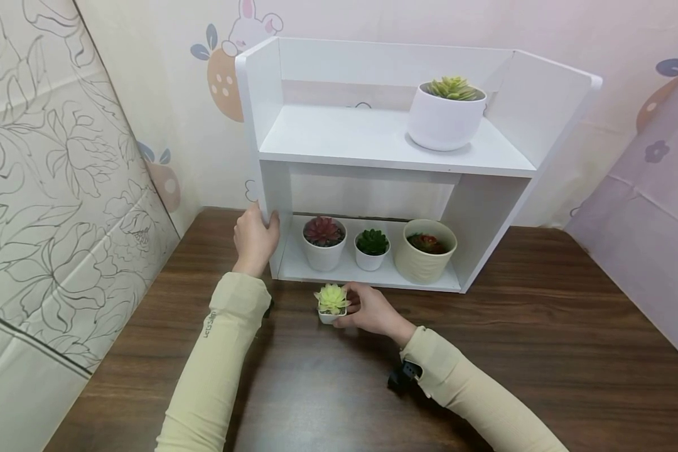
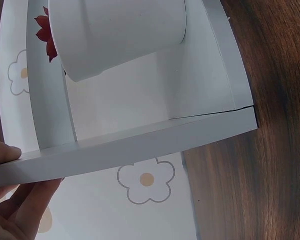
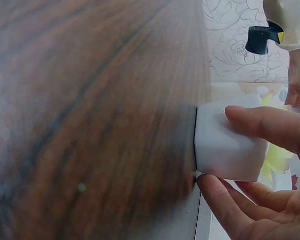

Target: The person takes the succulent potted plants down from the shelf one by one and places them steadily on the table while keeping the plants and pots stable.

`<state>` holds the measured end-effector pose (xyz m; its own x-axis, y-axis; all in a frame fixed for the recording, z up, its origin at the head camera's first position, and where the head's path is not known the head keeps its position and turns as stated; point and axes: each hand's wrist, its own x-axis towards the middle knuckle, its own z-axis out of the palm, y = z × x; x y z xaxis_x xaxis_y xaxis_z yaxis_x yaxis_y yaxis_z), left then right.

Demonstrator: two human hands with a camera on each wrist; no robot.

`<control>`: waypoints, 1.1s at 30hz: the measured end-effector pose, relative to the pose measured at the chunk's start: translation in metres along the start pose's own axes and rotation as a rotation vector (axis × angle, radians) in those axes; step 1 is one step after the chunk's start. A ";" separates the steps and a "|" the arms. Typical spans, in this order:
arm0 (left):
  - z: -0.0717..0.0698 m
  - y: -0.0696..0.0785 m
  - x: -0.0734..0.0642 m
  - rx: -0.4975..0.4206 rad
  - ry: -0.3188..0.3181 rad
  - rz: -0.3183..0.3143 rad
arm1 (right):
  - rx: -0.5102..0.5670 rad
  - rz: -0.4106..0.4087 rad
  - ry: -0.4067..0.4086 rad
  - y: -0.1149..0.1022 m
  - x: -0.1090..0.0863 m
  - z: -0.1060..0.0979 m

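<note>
My left hand [image 1: 256, 238] grips the left side panel [image 1: 252, 132] of a white two-tier shelf, thumb on one face and fingers on the other in the left wrist view. In front of the shelf, my right hand [image 1: 375, 312] pinches a small white pot with a yellow-green succulent [image 1: 332, 298] between thumb and fingers. The right wrist view shows that pot [image 3: 230, 142] upright at the tabletop; whether its base touches the wood I cannot tell. On the lower tier stand a red succulent [image 1: 324, 243], a dark green succulent [image 1: 371, 250] and a cream pot [image 1: 425, 252] with a reddish plant.
A larger white pot with a green succulent [image 1: 447, 116] stands at the right of the upper tier [image 1: 339, 135]. The shelf rests at the back of a brown wooden table [image 1: 316, 389], against a patterned wall. A flower-patterned panel [image 1: 73, 169] rises on the left.
</note>
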<state>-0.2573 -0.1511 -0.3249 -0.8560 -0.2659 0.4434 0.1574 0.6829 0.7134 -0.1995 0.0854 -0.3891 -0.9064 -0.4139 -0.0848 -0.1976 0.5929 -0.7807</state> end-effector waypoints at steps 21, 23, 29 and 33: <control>-0.001 0.000 -0.001 0.002 -0.001 -0.002 | 0.048 -0.009 -0.006 0.002 -0.004 -0.004; -0.001 0.000 -0.001 0.001 0.001 -0.001 | 0.061 -0.016 -0.013 0.003 -0.004 -0.005; -0.001 0.000 -0.001 0.000 -0.002 -0.001 | 0.095 -0.032 -0.031 0.003 -0.005 -0.009; -0.001 0.000 -0.001 -0.002 -0.006 -0.001 | 0.100 -0.043 -0.029 0.000 -0.006 -0.011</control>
<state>-0.2557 -0.1517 -0.3245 -0.8589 -0.2628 0.4395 0.1573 0.6814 0.7148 -0.1978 0.0957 -0.3819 -0.8866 -0.4578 -0.0665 -0.1967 0.5032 -0.8415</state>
